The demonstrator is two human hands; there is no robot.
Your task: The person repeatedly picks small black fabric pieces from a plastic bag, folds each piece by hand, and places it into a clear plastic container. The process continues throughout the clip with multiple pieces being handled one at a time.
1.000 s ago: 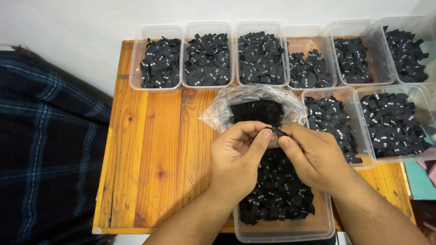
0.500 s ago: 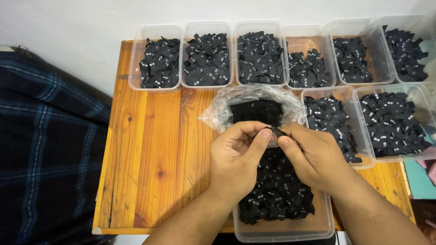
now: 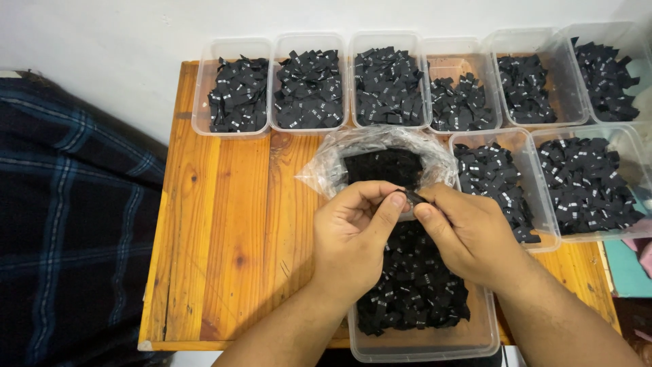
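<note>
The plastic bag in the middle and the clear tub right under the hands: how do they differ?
The plastic bag is soft and crinkled, its mouth rolled open; the clear tub is rigid and rectangular. The bag sits farther from the person, the tub nearer, under the left hand and right hand. Both are see-through and hold small black pieces.

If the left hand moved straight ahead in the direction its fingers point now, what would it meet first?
The left hand points up and to the right, so it would probably meet the small black label pinched at its fingertips, then the right hand. Depth is unclear from above.
</note>
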